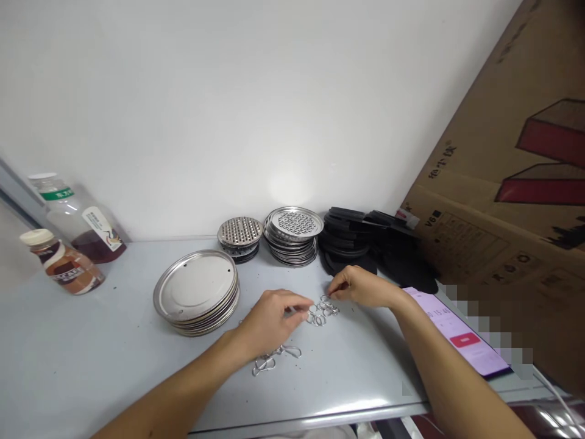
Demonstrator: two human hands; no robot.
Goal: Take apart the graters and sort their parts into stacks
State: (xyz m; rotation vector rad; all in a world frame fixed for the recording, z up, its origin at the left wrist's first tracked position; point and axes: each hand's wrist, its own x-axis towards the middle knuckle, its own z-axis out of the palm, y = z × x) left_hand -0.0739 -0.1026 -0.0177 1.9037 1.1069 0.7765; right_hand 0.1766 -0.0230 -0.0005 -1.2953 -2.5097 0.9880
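A small pile of thin metal rings (322, 312) lies on the grey tabletop between my two hands. My left hand (276, 317) is at the pile's left side, thumb and index finger brought nearly together; whatever is between the tips is too small to make out. From the right, my right hand (359, 286) pinches at the pile's upper edge, its fingertips on a metal ring (325, 298). Below my left hand lie several bent-wire clips (265, 364), partly hidden by that hand. A stack of round metal lids (196, 286) stands left of my left hand.
Behind the hands stand perforated grater discs (241, 231), a second stack of grater discs (295, 225) and black discs (347, 235). Two bottles, a large one (86, 225) and a brown-labelled one (68, 268), stand left. A phone (461, 335) and a cardboard box (493, 225) are right.
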